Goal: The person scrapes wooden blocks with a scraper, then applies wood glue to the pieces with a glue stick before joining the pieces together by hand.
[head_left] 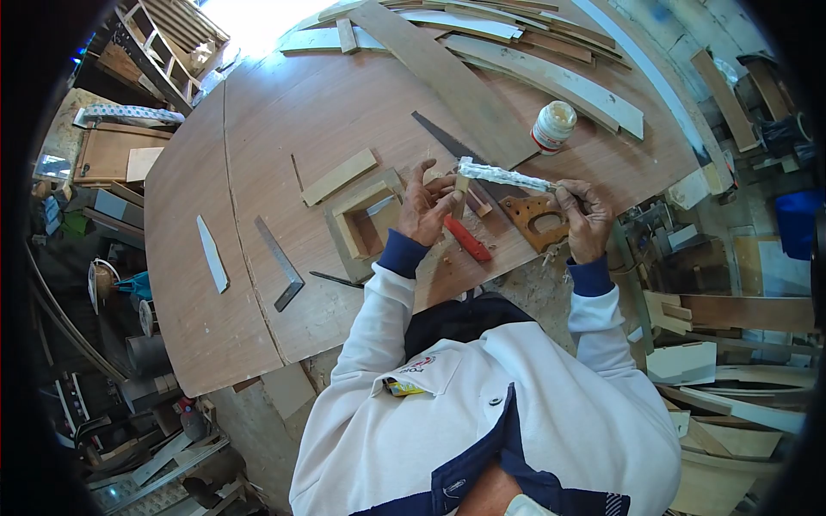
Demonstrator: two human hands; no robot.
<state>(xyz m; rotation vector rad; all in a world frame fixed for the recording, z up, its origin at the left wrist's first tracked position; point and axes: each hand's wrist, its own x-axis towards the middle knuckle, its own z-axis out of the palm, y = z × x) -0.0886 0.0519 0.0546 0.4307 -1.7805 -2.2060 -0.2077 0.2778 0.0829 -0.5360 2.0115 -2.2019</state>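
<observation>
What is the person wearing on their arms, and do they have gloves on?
No gloves: the left hand and right hand are bare. Both arms are in long white sleeves that end in dark navy blue cuffs at the wrists. The same navy runs down the front of the white top, which has a small red marking on the chest.

This is a woodworking shop. A large round wooden table [258,172] fills the middle of the frame, with a handsaw [508,193], a steel try square [280,262] and a white glue bottle [552,125] lying on it. Planks and offcuts [516,52] pile up along the top of the frame, more boards stack at the right edge, and wooden frames [163,43] lean at upper left.
</observation>
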